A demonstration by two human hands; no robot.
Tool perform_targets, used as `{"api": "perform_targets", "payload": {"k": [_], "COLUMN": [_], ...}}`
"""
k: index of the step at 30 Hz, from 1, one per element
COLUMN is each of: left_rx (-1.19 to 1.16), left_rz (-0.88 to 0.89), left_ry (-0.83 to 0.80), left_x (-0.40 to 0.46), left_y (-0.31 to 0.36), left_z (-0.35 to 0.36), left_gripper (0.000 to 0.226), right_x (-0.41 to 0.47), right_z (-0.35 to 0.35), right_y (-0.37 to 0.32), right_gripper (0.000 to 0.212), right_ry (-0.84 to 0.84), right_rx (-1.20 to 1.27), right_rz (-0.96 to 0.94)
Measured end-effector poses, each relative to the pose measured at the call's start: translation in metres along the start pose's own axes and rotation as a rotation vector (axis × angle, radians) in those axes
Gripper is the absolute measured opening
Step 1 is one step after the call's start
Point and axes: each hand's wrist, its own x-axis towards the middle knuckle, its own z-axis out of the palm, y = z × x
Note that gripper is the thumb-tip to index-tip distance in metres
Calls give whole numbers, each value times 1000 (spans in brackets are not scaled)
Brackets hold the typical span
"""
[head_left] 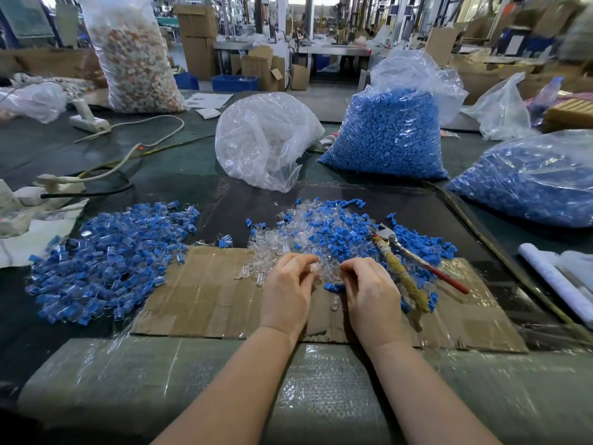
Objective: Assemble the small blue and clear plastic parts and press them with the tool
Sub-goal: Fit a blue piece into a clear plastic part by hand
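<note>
A mixed heap of loose blue and clear plastic parts (333, 232) lies on a cardboard sheet (205, 293). My left hand (287, 290) and my right hand (372, 293) are at the heap's near edge, fingers curled. The left fingertips pinch a clear part (316, 268). What the right fingers hold is hidden; a blue part (333, 287) lies just beneath them. The pressing tool, pliers (404, 261) with a tape-wrapped handle and a red handle, rests on the heap to the right of my right hand. A pile of assembled blue-and-clear pieces (109, 261) lies at the left.
Behind the heap stand a bag of clear parts (266, 139) and two bags of blue parts (391, 133) (532, 181). A power strip and cables (96, 123) run at the left. Rolled white material (555, 281) lies at the right. Bubble wrap covers the table's near edge (321, 380).
</note>
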Motion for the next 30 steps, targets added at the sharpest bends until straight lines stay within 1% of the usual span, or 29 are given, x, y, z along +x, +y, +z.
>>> {"api": "perform_targets", "payload": {"k": [3,7,12,15,17,22,24,27,30], "left_rx": [2,28,75,83,74,49,49,55,51], "left_rz": [14,36,21,3,-1,0,-2,-7,-12], "left_ry": [9,30,-11,-32,-26,-7,0,3,9], "left_x": [0,0,1,1,1,3,3,3,3], "left_y": [0,0,-3,-5,-5,-5,-5,-6,-6], "left_z": [0,-1,2,3,3,2,2,2,2], "left_gripper": [30,27,25,20,17,11,10,9,9], "right_x": [-1,-3,-4,-2,-1,-3,-5,-8,-8], "right_z": [0,-3,-1,1,1,-3,-5,-6,-2], "right_y": [-1,-2,0,2,2,-3,-5,-7,-5], "right_gripper": [12,17,1,15,19,14,14,12,11], "right_ry": [0,-12,-62,-139,-154,-35,-58,-135,-142], "right_rx": [-56,-108,-191,-244,-269,-199,-237,-335,-356], "right_rz": [-3,-23,1,60,60,9,-43,-135,-188]}}
